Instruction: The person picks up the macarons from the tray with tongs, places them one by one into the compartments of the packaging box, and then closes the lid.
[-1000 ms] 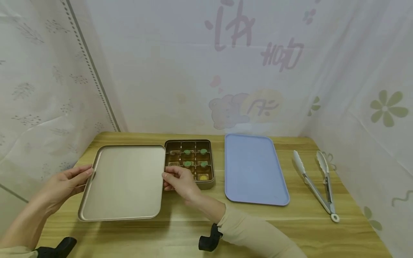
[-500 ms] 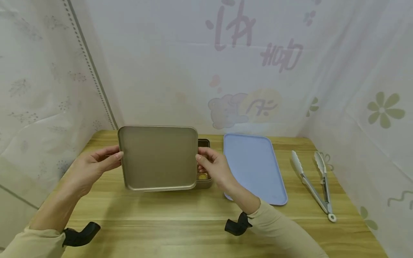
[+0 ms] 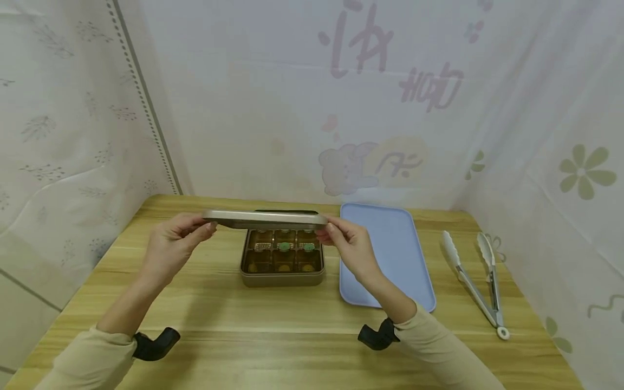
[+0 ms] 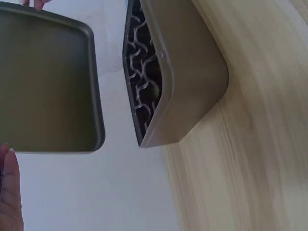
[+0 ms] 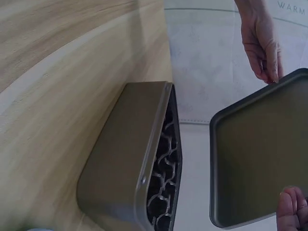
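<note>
Both hands hold a flat bronze-coloured metal lid [image 3: 265, 218] above an uncovered box of the same colour [image 3: 283, 280]. My left hand [image 3: 170, 245] pinches its left edge between thumb and fingers. At the opposite edge, my right hand [image 3: 355, 248] has a similar pinch. The lid is seen nearly edge-on in the head view, apart from the box, and covers the box's back row there. Inside sits a divided insert [image 3: 285, 259] with small pieces, some green, some yellowish. The lid's hollow underside [image 4: 48, 82] shows in the left wrist view.
A light blue rectangular tray [image 3: 390, 260] lies right of the box, partly behind the right hand and forearm. Farther right are spread tongs [image 3: 480, 287] with white tips. Printed curtains [image 3: 244, 108] hang behind and beside the wooden table [image 3: 273, 341].
Both hands have carried the lid from the left to over the box. It has tipped from showing its broad face to nearly edge-on, uncovering the box's front compartments.
</note>
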Demonstrator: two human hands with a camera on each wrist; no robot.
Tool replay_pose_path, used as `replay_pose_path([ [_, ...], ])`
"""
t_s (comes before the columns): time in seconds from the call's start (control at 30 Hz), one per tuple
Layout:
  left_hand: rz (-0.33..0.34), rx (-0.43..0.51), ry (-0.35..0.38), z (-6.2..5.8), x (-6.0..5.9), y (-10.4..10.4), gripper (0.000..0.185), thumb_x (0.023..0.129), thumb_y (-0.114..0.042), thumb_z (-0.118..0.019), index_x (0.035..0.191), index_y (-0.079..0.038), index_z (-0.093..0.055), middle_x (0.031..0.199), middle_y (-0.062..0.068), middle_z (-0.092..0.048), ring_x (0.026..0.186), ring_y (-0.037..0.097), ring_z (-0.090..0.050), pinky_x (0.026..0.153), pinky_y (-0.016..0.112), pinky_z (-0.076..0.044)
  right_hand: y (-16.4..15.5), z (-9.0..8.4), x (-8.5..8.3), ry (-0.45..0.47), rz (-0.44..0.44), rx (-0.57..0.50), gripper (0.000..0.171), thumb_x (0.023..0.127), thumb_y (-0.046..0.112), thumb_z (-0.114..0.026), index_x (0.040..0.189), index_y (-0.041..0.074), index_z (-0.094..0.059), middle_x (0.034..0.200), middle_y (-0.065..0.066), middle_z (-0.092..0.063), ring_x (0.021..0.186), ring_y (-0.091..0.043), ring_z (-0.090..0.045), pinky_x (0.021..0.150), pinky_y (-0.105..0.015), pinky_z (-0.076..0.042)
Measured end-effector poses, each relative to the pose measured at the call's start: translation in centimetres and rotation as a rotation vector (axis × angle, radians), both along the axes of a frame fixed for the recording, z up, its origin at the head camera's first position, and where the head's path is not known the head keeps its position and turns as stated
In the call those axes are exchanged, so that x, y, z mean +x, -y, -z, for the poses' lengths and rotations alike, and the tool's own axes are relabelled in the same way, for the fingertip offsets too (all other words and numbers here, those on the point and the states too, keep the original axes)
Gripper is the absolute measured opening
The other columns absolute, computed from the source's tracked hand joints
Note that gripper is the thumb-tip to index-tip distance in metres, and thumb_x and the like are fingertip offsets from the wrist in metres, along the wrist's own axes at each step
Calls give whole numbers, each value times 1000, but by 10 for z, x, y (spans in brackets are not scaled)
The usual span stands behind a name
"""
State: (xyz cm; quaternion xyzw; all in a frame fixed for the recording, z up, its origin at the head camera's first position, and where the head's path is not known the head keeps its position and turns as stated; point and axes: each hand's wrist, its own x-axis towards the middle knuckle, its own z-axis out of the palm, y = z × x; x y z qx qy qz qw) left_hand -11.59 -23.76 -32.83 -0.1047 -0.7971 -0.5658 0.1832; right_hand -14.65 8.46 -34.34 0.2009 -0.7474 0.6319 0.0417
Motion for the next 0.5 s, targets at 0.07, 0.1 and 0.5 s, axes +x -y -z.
replay_pose_path([
  [0.07, 7, -19, 2, 2, -2, -3, 18, 90, 4, -65, 106, 10, -71, 87, -31, -66, 79, -13, -66, 72, 7, -54, -2, 3, -2, 11, -12, -25, 36, 105, 16, -45, 131, -5, -58, 103, -33, -67, 85, -5, -70, 82, -29, -60],
  [0.1, 10, -27, 1, 3, -3, -4, 20, 90, 4, -64, 108, 13, -69, 86, -32, -66, 79, -13, -66, 72, 8, -54, -3, 5, -3, 21, -12, -35, 38, 106, 19, -44, 131, -5, -59, 104, -34, -67, 86, -6, -71, 83, -29, -60],
  [0.5, 143, -29, 57, 13, -7, -11, 35, 93, 4, -60, 128, 10, -59, 105, -34, -63, 88, -13, -66, 76, 10, -55, -14, 16, -12, 242, -28, -112, 44, 105, 25, -47, 133, -7, -56, 127, -29, -59, 92, -8, -68, 86, -28, -58],
])
